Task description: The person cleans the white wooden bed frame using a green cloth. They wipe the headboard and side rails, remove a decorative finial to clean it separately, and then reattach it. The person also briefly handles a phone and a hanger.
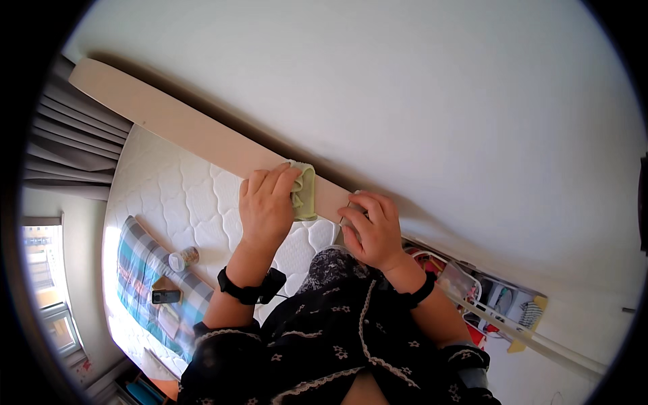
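A long pale beige headboard (202, 131) runs along the wall, its top surface facing up. My left hand (268, 202) grips a folded light-green cloth (305, 195) and presses it on the top of the headboard, near its right part. Beside it, my right hand (372, 228) rests at the headboard's right end with curled fingers; whether something is between them cannot be told. Below the headboard lies a white quilted mattress (197, 202).
On the mattress are a plaid pillow (144, 268), a clear jar (183, 259) and a dark phone (166, 296). Grey curtains (76, 136) hang at the left. A rack with assorted items (478, 288) stands at the right, along the white wall (430, 111).
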{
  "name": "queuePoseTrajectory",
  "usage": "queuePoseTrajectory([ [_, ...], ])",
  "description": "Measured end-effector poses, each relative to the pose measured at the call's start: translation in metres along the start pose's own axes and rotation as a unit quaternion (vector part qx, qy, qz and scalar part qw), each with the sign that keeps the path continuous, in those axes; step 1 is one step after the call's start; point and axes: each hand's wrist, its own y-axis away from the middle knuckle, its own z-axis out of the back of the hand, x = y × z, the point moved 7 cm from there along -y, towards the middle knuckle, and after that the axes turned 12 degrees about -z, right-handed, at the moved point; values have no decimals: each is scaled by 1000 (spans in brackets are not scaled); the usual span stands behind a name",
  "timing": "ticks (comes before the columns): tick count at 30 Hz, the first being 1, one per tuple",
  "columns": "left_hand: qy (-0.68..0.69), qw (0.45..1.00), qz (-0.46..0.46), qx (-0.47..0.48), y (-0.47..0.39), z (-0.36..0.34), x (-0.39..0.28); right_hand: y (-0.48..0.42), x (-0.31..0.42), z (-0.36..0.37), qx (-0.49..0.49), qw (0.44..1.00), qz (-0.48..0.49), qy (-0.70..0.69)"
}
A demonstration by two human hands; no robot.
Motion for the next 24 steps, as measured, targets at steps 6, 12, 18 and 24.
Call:
queuePoseTrajectory([
  [6, 67, 995, -68, 15, 6, -24, -40, -1, 1, 0, -5, 1000, -3, 6],
  [12, 137, 989, -61, 6, 29, -18, -46, -2, 1, -2, -7, 1000, -3, 14],
  [18, 67, 992, 57, -87, 22, 18, 26, 3, 2, -4, 4, 1000, 1, 31],
  [24, 18, 982, 105, -157, 28, 32, 43, 3, 4, -8, 20, 999, 7, 40],
])
